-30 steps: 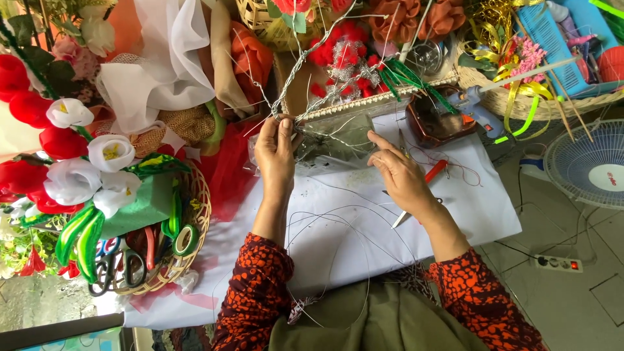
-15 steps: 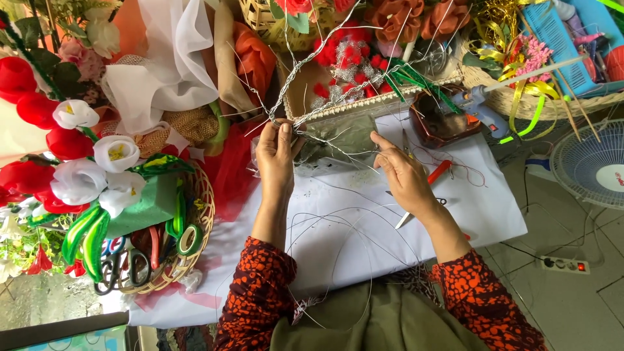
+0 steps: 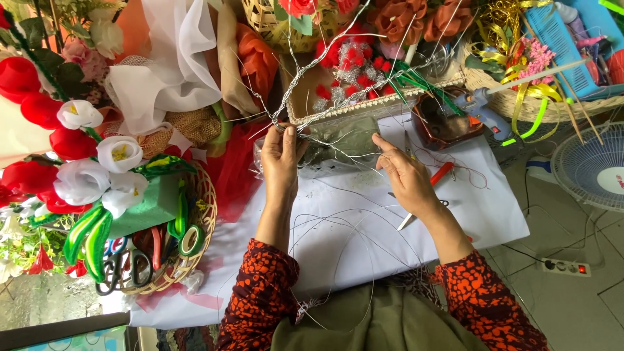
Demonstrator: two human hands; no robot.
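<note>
My left hand is closed around the base of a twisted silver wire stem that rises toward the top of the view. My right hand pinches thin wire strands that run between the two hands, over a clear plastic bag of green material. More loose thin wire loops across the white paper sheet below my hands. Red-handled cutters lie on the paper just right of my right hand.
A woven basket at the left holds scissors, tape rolls and artificial red and white flowers. A glue gun and a brown dish sit upper right. A small fan and a power strip are on the floor at right.
Both hands stay on the wire; my right hand has shifted slightly along the thin strands. The view has tilted a little.
</note>
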